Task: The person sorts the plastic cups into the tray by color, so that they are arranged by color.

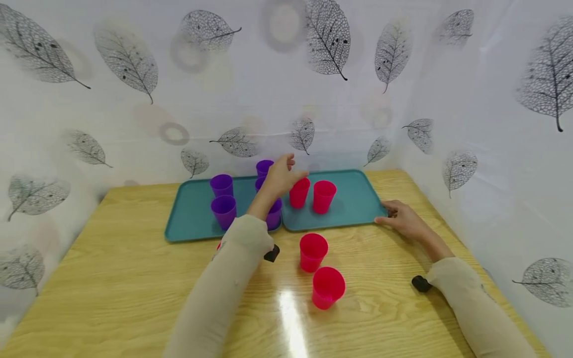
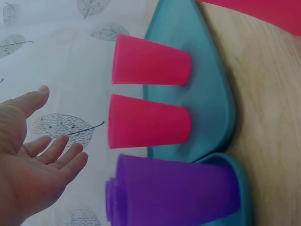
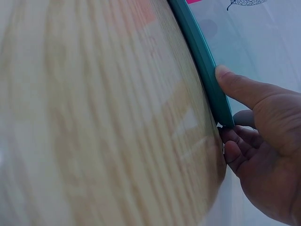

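Observation:
My left hand (image 1: 280,178) is raised over the rear of the trays, near a red cup (image 1: 299,195). In the left wrist view its fingers (image 2: 61,157) are loosely spread, apart from the cups, and hold nothing. A second red cup (image 1: 324,200) stands upright beside the first on the right teal tray (image 1: 353,201). My right hand (image 1: 405,219) holds that tray's front right corner. In the right wrist view the thumb (image 3: 228,80) lies on the rim, and the other fingers curl at the corner.
Several purple cups (image 1: 223,214) stand on the left teal tray (image 1: 190,211), partly hidden by my left arm. Two red cups, one nearer the tray (image 1: 313,256) and one in front (image 1: 328,291), stand on the wooden table (image 1: 112,288). A leaf-patterned curtain (image 1: 250,99) hangs behind.

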Available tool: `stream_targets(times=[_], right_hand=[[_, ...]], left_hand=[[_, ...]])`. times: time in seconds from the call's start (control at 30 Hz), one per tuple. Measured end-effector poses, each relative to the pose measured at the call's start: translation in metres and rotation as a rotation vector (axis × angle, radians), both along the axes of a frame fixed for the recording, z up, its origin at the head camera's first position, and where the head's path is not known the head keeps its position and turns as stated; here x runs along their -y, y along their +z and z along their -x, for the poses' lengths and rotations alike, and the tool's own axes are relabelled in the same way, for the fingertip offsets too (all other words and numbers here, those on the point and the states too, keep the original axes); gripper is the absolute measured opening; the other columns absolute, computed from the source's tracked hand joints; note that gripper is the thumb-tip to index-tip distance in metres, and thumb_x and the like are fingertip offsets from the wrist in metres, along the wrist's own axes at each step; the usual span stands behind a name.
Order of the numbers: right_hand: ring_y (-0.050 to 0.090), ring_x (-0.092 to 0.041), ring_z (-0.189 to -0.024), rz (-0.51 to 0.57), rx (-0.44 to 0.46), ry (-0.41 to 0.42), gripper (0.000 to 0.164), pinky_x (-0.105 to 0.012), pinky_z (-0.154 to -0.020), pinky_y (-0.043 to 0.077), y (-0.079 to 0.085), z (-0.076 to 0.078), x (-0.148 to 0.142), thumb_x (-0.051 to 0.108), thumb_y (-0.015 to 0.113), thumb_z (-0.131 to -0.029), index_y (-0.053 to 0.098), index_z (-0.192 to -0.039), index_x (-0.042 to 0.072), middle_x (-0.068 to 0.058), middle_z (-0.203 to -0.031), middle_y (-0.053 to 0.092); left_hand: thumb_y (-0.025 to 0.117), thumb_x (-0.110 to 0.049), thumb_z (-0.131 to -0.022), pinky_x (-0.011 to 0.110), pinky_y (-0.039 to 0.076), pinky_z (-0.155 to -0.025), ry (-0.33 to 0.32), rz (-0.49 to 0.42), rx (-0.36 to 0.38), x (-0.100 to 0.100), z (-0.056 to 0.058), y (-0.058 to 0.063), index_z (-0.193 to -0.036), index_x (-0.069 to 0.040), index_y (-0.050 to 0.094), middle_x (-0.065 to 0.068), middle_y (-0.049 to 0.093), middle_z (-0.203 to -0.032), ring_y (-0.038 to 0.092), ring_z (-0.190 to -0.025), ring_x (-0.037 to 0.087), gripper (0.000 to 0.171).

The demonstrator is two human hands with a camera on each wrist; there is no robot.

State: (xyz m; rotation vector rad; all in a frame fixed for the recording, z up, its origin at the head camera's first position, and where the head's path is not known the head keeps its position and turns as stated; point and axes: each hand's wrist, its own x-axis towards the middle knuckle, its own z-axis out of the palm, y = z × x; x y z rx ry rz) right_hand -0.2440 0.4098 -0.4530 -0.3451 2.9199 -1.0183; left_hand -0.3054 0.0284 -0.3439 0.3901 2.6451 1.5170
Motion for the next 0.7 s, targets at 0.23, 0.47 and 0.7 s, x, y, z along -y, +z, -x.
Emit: stream_targets(times=[0.23, 0.47, 0.7], right_hand=[[0.055, -0.036, -0.105, -0.011, -0.008, 0.006, 0.073, -0.042, -0.086, 0.047, 0.002, 0.001, -0.002, 0.023, 0.075, -0.098, 0.041, -0.149, -0.016, -0.037, -0.139, 0.050], [0.053, -0.031, -0.099, -0.016, -0.017, -0.002, 0.072, -0.033, -0.079, 0.045, 0.004, 0.001, -0.001, 0.022, 0.075, -0.097, 0.042, -0.148, -0.016, -0.034, -0.132, 0.054], [0.055, -0.034, -0.102, -0.009, -0.010, 0.003, 0.072, -0.037, -0.082, 0.048, 0.003, -0.001, 0.001, 0.022, 0.076, -0.097, 0.042, -0.147, -0.017, -0.036, -0.135, 0.053]], left_hand=[[0.071, -0.030, -0.099, 0.045, 0.042, -0.113, -0.017, 0.025, -0.047, 0.023, -0.007, 0.024, -0.158, -0.001, 0.037, 0.018, 0.051, -0.152, 0.047, -0.140, 0.034, 0.074], [0.073, -0.030, -0.099, 0.044, 0.048, -0.107, -0.018, -0.056, -0.028, 0.056, -0.017, 0.030, -0.157, -0.003, 0.039, 0.016, 0.052, -0.150, 0.052, -0.137, 0.032, 0.072], [0.069, -0.031, -0.101, 0.047, 0.048, -0.108, -0.053, -0.073, -0.023, 0.082, -0.043, 0.040, -0.159, -0.008, 0.037, 0.011, 0.051, -0.152, 0.051, -0.138, 0.028, 0.070]])
